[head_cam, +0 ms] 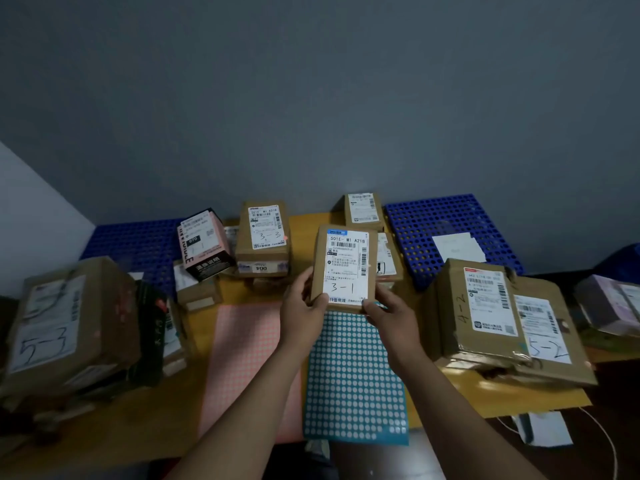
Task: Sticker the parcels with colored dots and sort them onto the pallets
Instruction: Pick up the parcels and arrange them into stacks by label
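A small brown parcel with a white label marked "3-1" is held up above the table's middle. My left hand grips its lower left corner and my right hand grips its lower right corner. Below it lie a pink sticker sheet and a blue sheet of white dots. One blue pallet lies at the back right, another blue pallet at the back left.
Parcels crowd the yellow table: a "5-3" box at left, a pink-and-black box, a "3-2" box, a "4-2" box on a "5-2" box. A white paper lies on the right pallet.
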